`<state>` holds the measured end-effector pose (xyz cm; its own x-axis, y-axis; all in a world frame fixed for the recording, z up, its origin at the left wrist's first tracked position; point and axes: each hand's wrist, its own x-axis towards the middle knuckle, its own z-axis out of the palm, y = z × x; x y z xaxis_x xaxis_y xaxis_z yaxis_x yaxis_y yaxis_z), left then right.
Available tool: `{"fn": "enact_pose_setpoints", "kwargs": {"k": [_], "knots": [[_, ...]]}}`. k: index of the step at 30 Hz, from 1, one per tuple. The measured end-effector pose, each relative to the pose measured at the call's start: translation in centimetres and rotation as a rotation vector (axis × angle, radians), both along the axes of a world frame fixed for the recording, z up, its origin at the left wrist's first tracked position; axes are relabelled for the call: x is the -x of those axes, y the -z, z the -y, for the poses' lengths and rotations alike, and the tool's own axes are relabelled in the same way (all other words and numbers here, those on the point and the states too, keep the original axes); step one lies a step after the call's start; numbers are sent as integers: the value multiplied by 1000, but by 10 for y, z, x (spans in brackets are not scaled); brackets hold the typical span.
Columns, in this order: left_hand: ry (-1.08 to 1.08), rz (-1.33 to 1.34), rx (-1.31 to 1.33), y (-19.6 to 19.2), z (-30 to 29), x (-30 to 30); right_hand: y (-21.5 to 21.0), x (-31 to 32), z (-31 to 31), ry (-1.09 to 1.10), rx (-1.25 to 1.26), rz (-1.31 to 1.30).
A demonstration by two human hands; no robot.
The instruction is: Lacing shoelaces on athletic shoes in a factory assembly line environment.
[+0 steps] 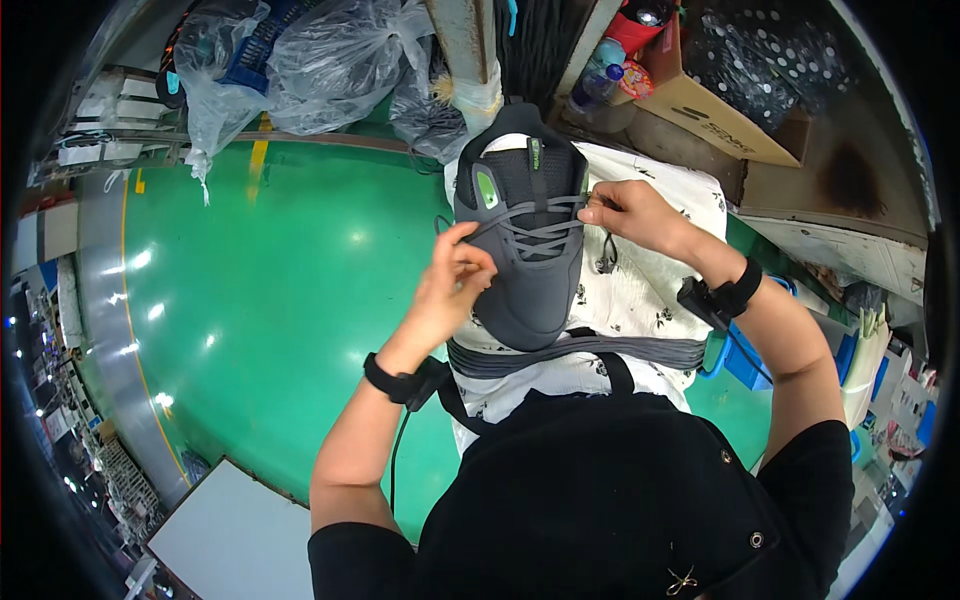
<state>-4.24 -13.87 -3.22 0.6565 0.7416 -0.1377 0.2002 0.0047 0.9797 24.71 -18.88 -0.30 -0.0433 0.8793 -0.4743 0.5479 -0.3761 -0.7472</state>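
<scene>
A dark grey sneaker [530,290] lies on a white cloth with small black flower prints [650,300], its toe pointing toward me. Grey shoelace [540,240] crosses the tongue through the eyelets. On the shoe's left side my left hand [448,285] is closed, with a lace strand running to its curled fingers. My right hand [638,214] pinches the lace at the right-hand eyelets, and a loose lace end dangles below it. A bundle of dark grey laces [590,352] stretches across the cloth just below the toe.
Clear plastic bags [340,60] sit on a rack at the far left. An open cardboard box [730,120] holds dark packed items at the far right, beside a plastic bottle [597,85]. A metal post [465,45] rises behind the shoe. Green floor [300,280] spreads to the left.
</scene>
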Motion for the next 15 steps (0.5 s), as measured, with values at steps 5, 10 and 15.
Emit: {"fn": "enact_pose_setpoints", "kwargs": {"k": [5, 10, 15], "knots": [[-192, -123, 299, -23, -54, 53, 28, 15, 14, 379, -119, -121], [-943, 100, 151, -35, -165, 302, 30, 27, 26, 644, -104, -599], [-743, -238, -349, -44, -130, 151, 33, 30, 44, 813, -228, -706]]}}
